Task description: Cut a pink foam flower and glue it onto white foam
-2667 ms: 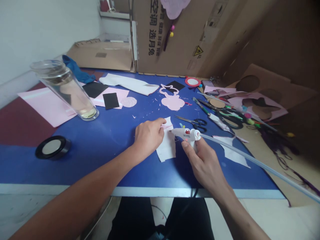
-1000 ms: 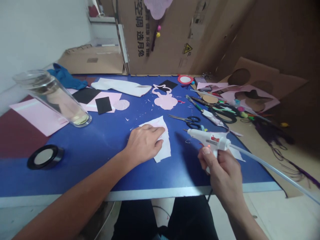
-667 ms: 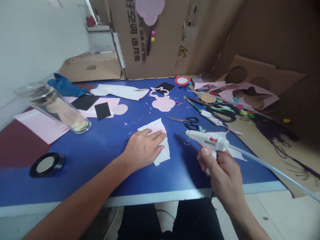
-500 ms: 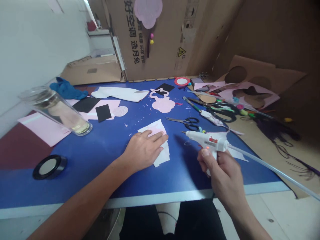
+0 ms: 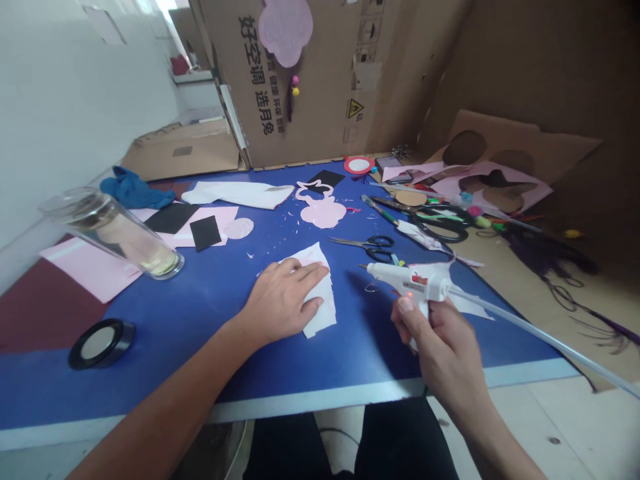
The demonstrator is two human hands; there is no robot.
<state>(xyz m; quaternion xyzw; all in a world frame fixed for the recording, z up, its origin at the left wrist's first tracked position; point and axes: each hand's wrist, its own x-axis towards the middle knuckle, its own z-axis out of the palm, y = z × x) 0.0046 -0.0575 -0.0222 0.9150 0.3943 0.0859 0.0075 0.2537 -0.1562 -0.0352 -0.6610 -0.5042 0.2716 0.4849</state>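
My left hand lies flat, fingers stretched out, pressing on a white and pink paper piece on the blue table. My right hand grips a white hot glue gun a little above the table, right of the paper. Its nozzle points left, a hand's width from the paper. A long clear glue stick sticks out of the gun's back toward the right.
Black scissors and a pink cut-out lie beyond the paper. A glass jar and a black tape roll stand at the left. Pens, larger scissors and cardboard pieces clutter the right; cardboard boxes line the back.
My right hand drew the glue gun away from the paper to the right and lifted it. My left hand went from pinching the paper's edge to pressing flat on it.
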